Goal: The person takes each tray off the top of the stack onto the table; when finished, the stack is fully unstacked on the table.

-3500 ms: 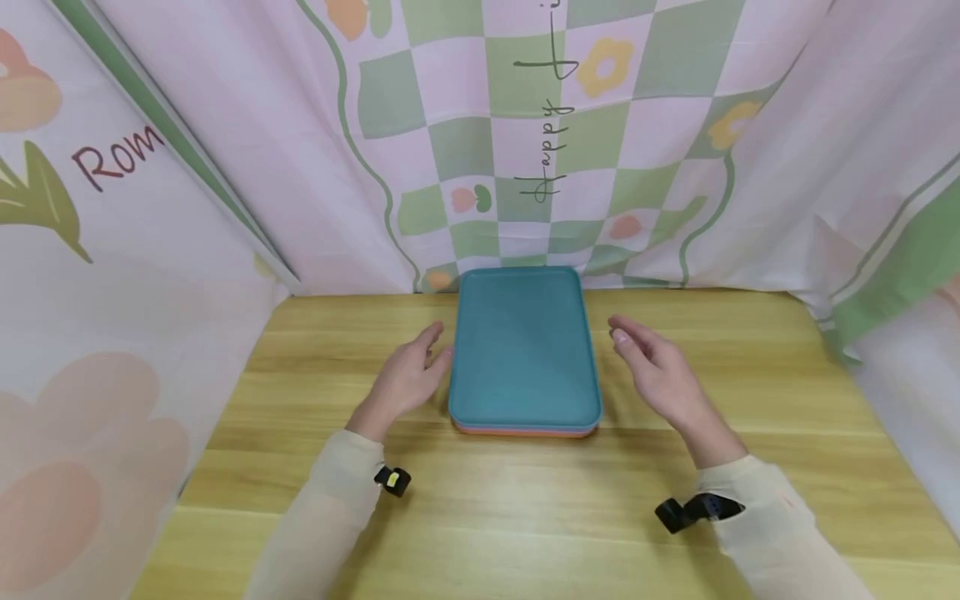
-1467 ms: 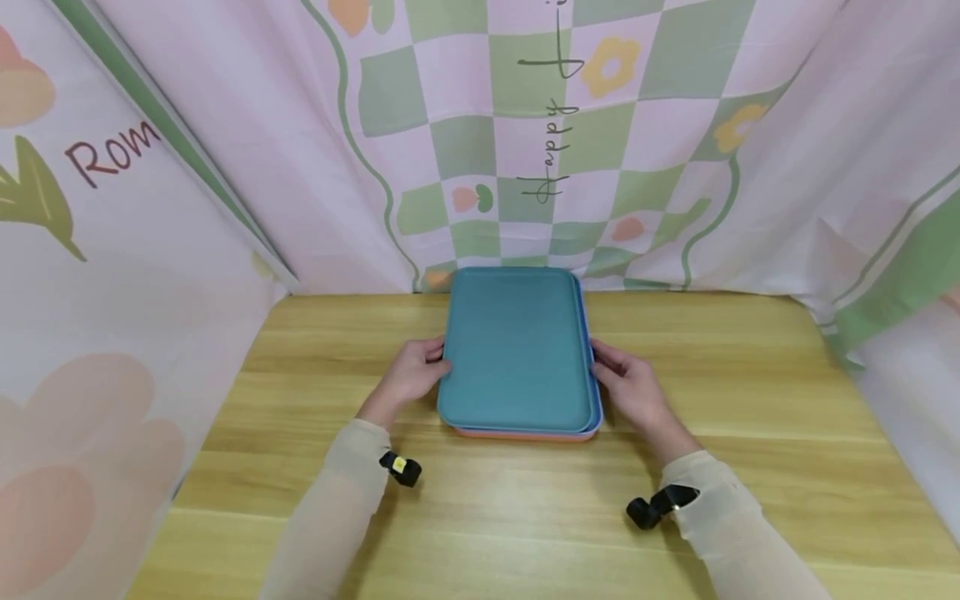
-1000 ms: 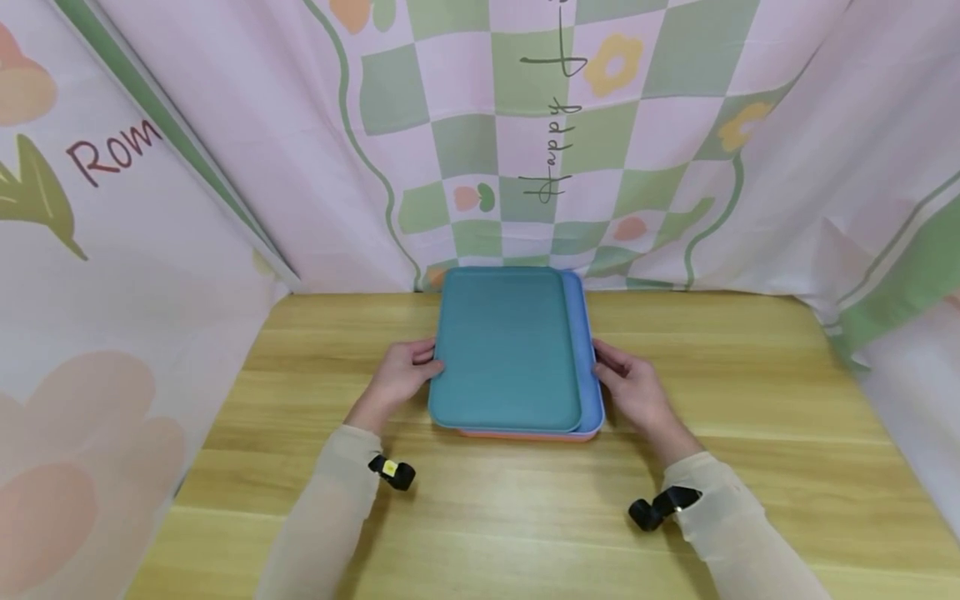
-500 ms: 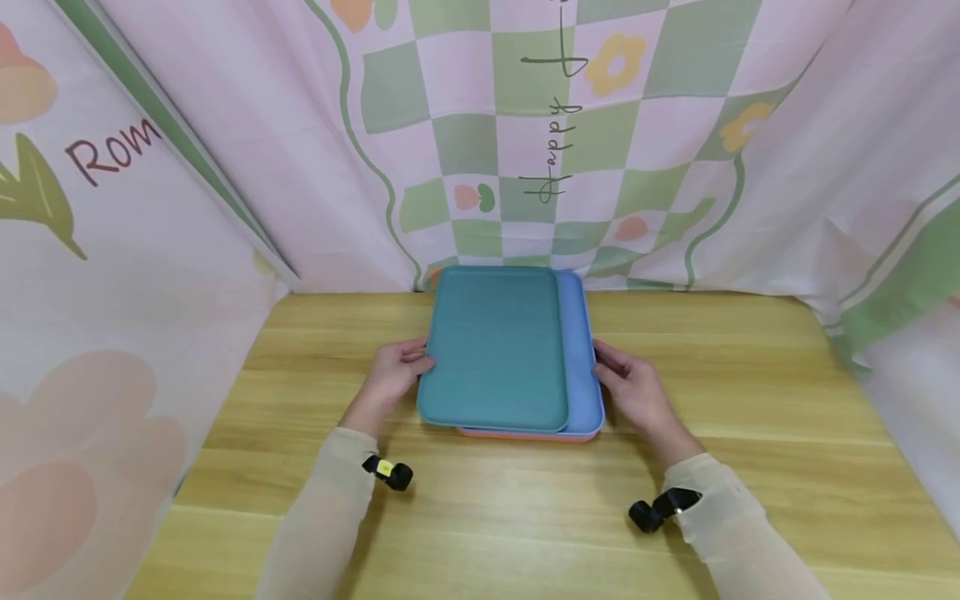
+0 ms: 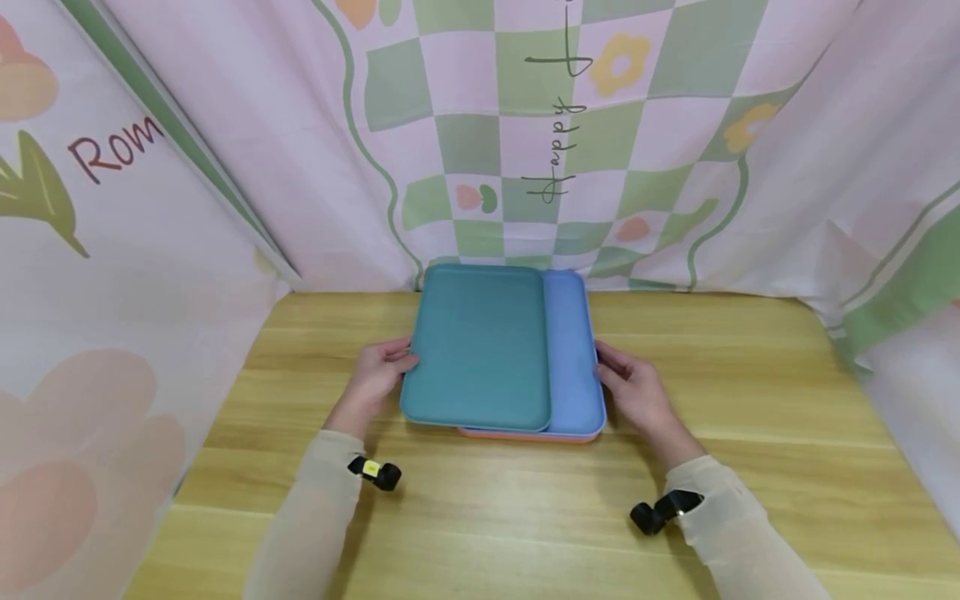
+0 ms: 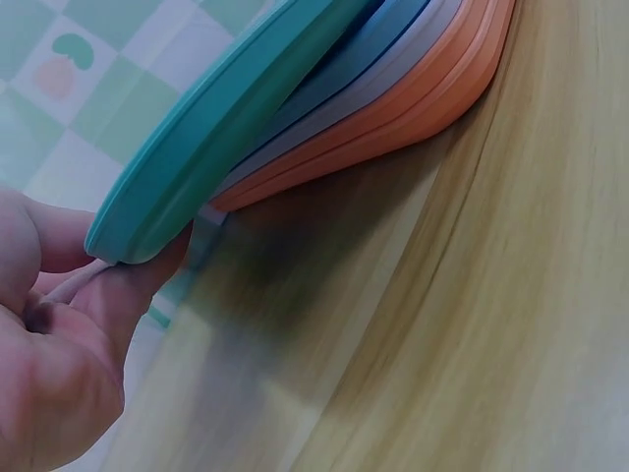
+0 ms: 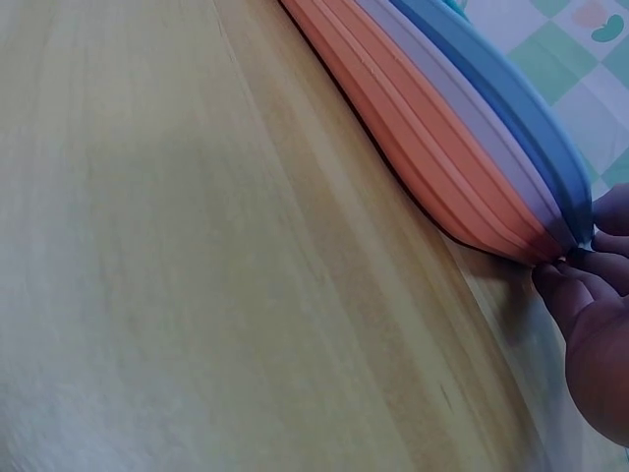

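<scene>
tabletop [image 5: 510, 517]: left hand [image 5: 371, 379] pinches teal tray [image 5: 480, 350], right hand [image 5: 637, 392] grips stack [image 5: 573, 358] beneath; wrist views best show lavender layer [image 7: 455, 93].

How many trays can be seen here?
At least 4, top to bottom: teal tray, blue tray, lavender tray, orange tray. That last may be more than one.

On the white fabric curtain with printed flowers [image 5: 161, 312] at the left stand the dark red handwritten letters "Rom" [image 5: 114, 150], while on the green-and-white checked fabric curtain [image 5: 468, 143] at the back the dark thin handwritten word "Happy" [image 5: 557, 150] runs sideways, reading upward, followed by strokes which I cannot read.
</scene>
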### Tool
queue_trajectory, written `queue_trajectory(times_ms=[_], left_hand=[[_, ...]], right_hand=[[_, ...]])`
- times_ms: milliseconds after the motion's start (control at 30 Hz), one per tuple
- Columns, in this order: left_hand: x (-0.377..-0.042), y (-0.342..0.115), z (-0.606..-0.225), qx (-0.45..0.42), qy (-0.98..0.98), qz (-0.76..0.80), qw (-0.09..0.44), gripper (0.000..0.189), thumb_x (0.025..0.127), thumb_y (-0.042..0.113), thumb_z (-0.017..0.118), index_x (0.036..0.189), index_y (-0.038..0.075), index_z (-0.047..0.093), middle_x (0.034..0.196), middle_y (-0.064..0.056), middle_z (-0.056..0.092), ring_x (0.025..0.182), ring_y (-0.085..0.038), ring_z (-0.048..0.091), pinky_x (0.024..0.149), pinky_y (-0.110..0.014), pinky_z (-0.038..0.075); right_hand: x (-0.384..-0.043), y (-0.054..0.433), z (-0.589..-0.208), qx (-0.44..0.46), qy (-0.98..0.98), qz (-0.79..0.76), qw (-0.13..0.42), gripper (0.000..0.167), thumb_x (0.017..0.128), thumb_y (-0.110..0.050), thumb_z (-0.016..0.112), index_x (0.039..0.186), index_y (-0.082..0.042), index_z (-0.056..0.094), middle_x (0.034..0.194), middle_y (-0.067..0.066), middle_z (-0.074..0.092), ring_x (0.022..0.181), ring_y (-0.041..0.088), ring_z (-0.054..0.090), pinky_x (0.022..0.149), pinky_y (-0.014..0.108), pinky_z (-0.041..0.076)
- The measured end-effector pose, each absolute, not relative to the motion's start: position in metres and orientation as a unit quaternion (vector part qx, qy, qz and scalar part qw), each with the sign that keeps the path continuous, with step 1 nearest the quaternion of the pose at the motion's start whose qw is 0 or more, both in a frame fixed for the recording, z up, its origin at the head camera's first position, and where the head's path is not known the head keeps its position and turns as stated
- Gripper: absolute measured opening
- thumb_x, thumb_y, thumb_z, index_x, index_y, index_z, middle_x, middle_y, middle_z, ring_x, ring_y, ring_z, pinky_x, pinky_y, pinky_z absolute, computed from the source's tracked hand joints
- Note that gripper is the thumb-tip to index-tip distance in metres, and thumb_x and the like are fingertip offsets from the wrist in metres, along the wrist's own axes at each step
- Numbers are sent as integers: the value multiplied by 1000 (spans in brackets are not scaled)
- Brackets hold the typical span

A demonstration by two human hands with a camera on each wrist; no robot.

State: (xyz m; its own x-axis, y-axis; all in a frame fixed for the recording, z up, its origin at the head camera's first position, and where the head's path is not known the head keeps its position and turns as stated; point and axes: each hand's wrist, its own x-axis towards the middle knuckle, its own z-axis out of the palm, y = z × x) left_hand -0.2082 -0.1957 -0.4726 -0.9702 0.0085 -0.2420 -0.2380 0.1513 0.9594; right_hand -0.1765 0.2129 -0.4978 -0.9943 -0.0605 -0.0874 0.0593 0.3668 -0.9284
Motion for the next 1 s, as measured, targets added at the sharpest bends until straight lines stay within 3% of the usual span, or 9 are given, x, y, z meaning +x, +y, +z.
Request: queue_trajectory(times_ms=[433, 733, 1000], left_hand=[[-201, -225, -470, -92, 750, 648, 95, 48, 105, 2, 65, 151, -5, 57, 143, -27, 67, 102, -3, 70, 88, -17, 58], [-195, -245, -464, -101, 731, 669, 91, 51, 105, 0, 64, 153, -10, 52, 109, 3, 78, 92, 1, 71, 82, -18, 60], [-190, -266, -459, -125, 728, 669, 83, 51, 105, 0, 63, 154, -11, 50, 97, 13, 75, 91, 5, 70, 82, -15, 59]], right_hand=[[-177, 211, -498, 3, 829, -558, 42, 51, 113, -15, 55, 161, 0, 46, 162, 24, 51, 149, 37, 52, 95, 1, 45], [-176, 212, -495, 6, 829, -558, 48, 52, 113, -18, 57, 162, -2, 47, 162, 23, 51, 150, 37, 52, 96, 1, 45], [-176, 212, -495, 3, 828, -559, 49, 53, 113, -20, 57, 162, -3, 46, 163, 23, 51, 150, 37, 52, 97, 3, 47]])
